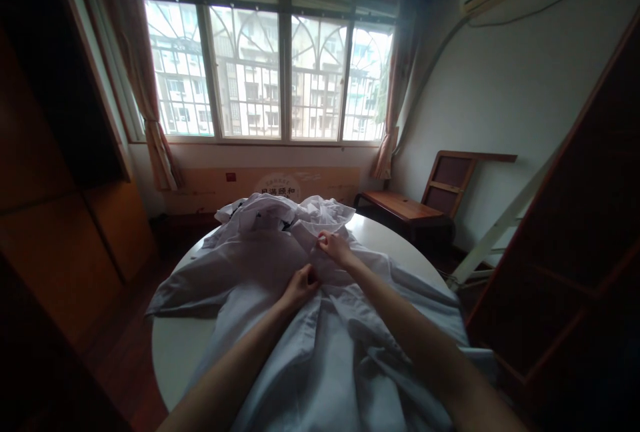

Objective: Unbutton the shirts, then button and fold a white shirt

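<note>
At the shirt's front opening, near the collar end, the left hand [300, 285] is closed, fingers pinched together on a fold of cloth, while the right hand [334, 246] is pinched shut on the fabric edge a bit farther up, approx. at the placket; whether a button is held between the fingertips can't be told, too small and dim. The shirt [320, 352], pale grey-white, is spread flat over the round white table [173, 352], one sleeve laid out to the left, hem toward the viewer and hanging off the near edge. Beyond the collar, a second heap of pale clothes [280, 212] is bunched at the far side of the table, touching the shirt. Risk, as judged: w/ the cloth draped over the rim, a tug could slide the shirt off, or the placket could be pulled askew and creased; low light adds to fumbling. No containers are seen on the table; nothing is held in any box or basket.
</note>
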Motion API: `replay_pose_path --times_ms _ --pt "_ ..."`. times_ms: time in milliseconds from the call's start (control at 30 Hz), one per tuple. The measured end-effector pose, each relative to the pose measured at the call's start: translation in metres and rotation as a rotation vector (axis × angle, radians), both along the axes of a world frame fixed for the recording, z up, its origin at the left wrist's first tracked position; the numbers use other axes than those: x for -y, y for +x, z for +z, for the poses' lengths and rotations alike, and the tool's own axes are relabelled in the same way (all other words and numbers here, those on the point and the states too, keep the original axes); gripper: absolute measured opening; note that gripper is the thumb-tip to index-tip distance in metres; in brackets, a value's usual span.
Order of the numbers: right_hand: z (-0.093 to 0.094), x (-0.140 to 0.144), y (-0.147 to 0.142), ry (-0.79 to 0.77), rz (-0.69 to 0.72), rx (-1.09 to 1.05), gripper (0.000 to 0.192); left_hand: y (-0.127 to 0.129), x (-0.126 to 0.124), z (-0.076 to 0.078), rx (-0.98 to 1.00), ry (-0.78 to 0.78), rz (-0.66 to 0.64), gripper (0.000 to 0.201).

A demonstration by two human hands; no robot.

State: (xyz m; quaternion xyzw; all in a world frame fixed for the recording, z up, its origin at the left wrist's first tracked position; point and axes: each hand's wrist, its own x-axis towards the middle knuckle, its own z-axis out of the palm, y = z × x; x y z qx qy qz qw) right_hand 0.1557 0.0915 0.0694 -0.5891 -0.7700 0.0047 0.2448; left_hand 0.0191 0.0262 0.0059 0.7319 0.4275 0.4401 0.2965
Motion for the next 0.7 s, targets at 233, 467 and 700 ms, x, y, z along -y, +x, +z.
replay_pose_path --times_ms 233,467,700 --pt "0.03 -0.014 -0.003 0.052 0.038 0.182 0.01 -0.007 -0.004 0.003 -0.011 -0.05 -0.102 0.003" --pt "0.04 -0.009 -0.006 0.079 -0.017 0.151 0.02 -0.006 -0.007 -0.001 -0.049 -0.022 -0.071 0.01" --pt "0.081 -0.013 -0.01 -0.078 -0.067 0.023 0.01 -0.006 0.007 0.023 -0.205 0.068 0.005 0.015"
